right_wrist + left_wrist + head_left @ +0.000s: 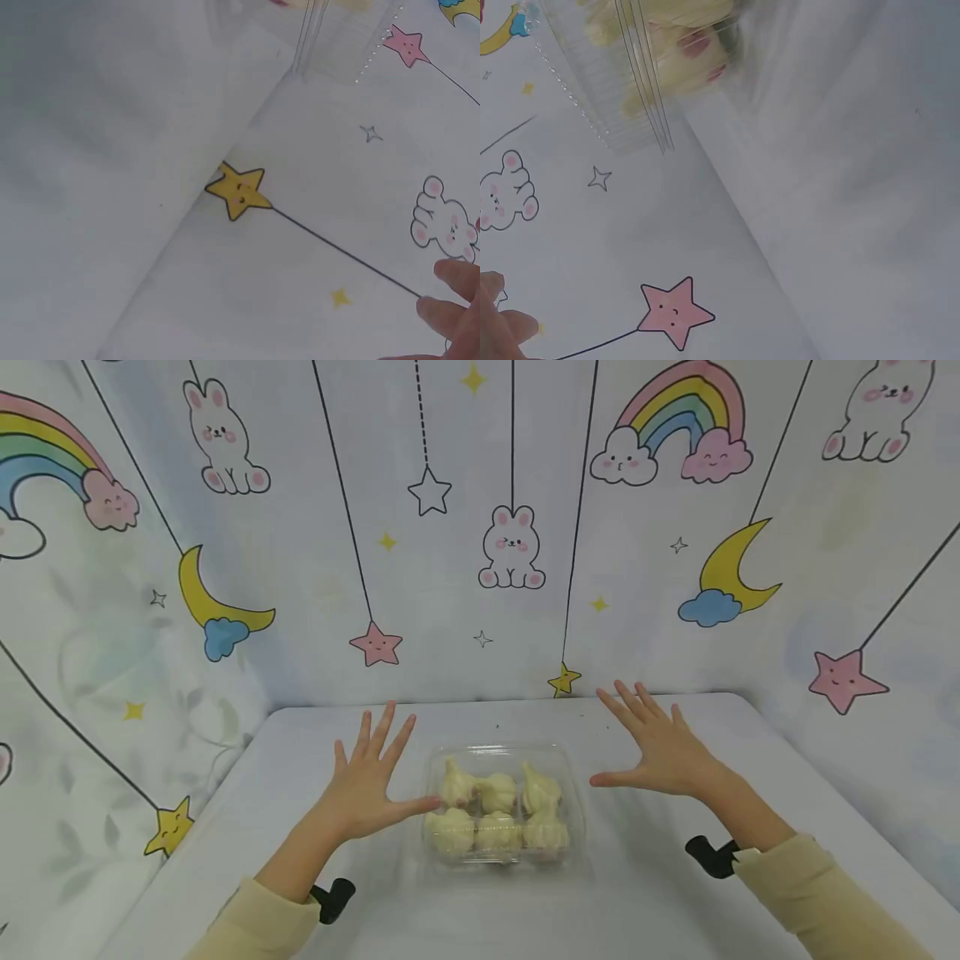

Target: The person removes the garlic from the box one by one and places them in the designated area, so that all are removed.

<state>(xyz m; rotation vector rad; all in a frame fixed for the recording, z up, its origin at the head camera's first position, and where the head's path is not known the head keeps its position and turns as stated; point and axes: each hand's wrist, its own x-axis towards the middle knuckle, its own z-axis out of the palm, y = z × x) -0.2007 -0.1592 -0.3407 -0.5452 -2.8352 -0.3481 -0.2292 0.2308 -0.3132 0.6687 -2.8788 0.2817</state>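
Observation:
A clear plastic clamshell box (pixel 501 755) sits on the white table, its lid down. Inside are several pale yellow pieces (pixel 453 832) shaped like garlic bulbs, some with pointed tops; the left wrist view shows reddish patches on the pieces (pixel 686 56). My left hand (pixel 358 795) is spread wide beside the box's left side, its thumb overlapping the box's edge in the head view; whether it touches cannot be told. To the right of the box, my right hand (pixel 666 752) is also spread, apart from it and holding nothing. Only fingertips (pixel 450 300) show in the right wrist view.
The white table (pixel 525 910) extends around the box. Behind it and at both sides hangs a pale cloth backdrop (pixel 450 585) printed with rabbits, stars, moons and rainbows. A black wrist strap piece (pixel 334 900) shows at the left cuff, another black piece (pixel 711 857) at the right.

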